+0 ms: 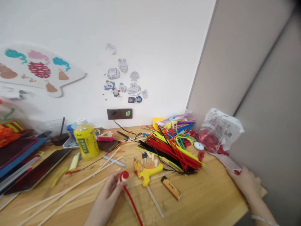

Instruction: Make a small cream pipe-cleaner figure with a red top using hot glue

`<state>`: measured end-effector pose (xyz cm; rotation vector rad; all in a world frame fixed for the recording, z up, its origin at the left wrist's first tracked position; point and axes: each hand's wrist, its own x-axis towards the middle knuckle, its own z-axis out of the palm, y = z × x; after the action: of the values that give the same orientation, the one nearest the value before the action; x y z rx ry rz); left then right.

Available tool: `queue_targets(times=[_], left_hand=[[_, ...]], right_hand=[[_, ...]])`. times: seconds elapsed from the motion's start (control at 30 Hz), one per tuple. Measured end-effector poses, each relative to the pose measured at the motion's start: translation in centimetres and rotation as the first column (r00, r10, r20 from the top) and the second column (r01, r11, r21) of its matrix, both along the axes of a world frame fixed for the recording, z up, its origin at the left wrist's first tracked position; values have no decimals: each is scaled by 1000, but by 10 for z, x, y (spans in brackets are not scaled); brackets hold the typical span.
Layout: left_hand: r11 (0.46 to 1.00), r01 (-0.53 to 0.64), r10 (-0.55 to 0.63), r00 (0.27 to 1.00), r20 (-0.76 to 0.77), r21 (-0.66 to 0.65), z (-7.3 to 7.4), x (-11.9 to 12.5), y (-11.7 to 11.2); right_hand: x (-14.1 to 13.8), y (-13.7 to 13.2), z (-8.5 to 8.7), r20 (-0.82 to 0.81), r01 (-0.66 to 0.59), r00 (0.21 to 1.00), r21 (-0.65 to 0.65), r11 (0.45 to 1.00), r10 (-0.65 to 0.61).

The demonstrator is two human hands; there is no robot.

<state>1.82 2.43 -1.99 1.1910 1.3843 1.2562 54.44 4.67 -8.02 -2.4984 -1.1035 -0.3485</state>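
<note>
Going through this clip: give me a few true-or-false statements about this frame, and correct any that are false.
1. The left hand holds a red pipe cleaner curled into a spiral at its upper end. True.
2. The right hand is gripping the yellow hot glue gun. False: the glue gun lies on the wooden table, and the right hand is over by the table's right edge.
3. A yellow plastic bottle stands upright with its white cap on. True.
4. The heap of pipe cleaners is entirely red. False: it mixes red, yellow, black and blue ones.
</note>
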Motion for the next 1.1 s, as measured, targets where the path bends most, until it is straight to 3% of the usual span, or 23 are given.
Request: queue_targets(times=[0.13,0.5,0.7,1.1], left_hand=[[1000,-11,11,1000,-6,-21,-2,-1,3],[999,-45,45,999,-10,-31,2,0,3],[997,-69,68,997,-36,-24,11,5,0],[999,-2,-3,993,-114,-43,13,3,-3]], right_hand=[[-3,0,3,45,24,999,-59,998,-21],[-15,-3,6,163,-3,987,19,1000,-1],[-22,-5,8,323,-203,935,136,970,150],[-17,4,-3,288,-352,914,209,912,287]])
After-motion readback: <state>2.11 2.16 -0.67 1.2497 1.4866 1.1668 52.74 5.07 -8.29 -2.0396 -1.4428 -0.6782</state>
